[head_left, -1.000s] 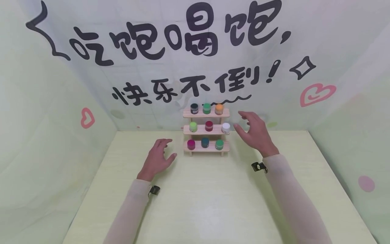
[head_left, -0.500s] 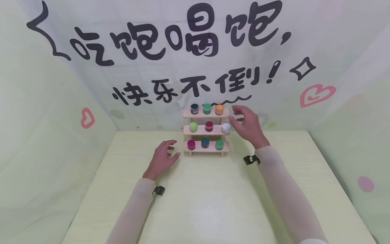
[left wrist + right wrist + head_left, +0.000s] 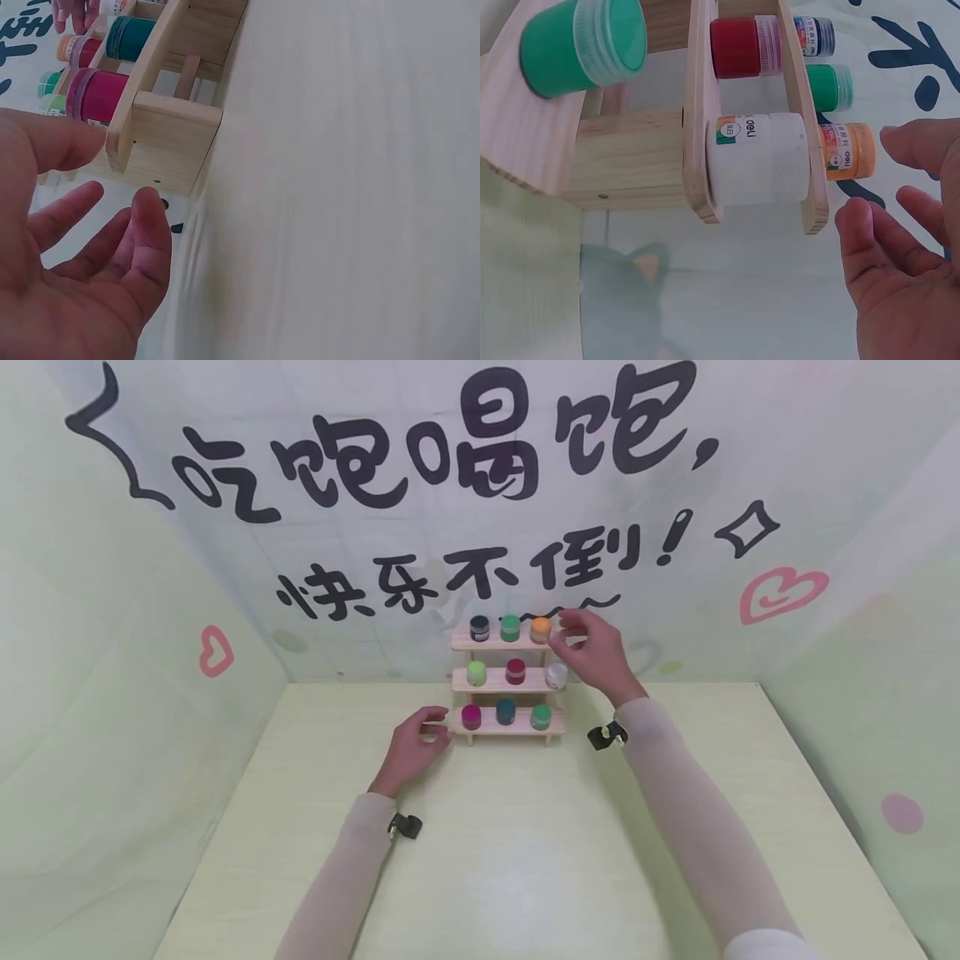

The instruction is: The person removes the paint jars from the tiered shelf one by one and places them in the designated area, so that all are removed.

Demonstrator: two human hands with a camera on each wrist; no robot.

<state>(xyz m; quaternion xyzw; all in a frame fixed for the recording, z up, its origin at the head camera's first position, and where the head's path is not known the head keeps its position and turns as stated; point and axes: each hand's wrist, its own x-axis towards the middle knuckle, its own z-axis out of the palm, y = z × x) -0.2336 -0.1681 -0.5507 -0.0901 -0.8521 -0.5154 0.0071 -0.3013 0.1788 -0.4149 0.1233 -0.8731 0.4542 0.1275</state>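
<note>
A three-tier wooden rack (image 3: 525,720) carries small paint jars in rows. My right hand (image 3: 596,656) is beside the top tier, thumb and fingers parted around the near side of the orange jar (image 3: 851,150), with a gap still showing in the right wrist view. Below it on the middle tier is the white jar (image 3: 757,159). My left hand (image 3: 412,747) is at the left end of the bottom tier, fingers bent loosely and apart. In the left wrist view its thumb (image 3: 71,142) is close to the shelf end and the magenta jar (image 3: 97,96); contact is unclear.
On the top tier are a black jar (image 3: 479,628) and a green jar (image 3: 510,628). Light green (image 3: 476,673) and dark red (image 3: 515,672) jars share the middle tier. Teal (image 3: 506,712) and green (image 3: 541,717) jars sit lowest. A printed cloth (image 3: 337,552) hangs behind the table (image 3: 495,860).
My right hand has moved left to the orange jar, its fingers drawing closer together. My left hand has moved right to the rack's lower left end. The jars and rack have stayed put.
</note>
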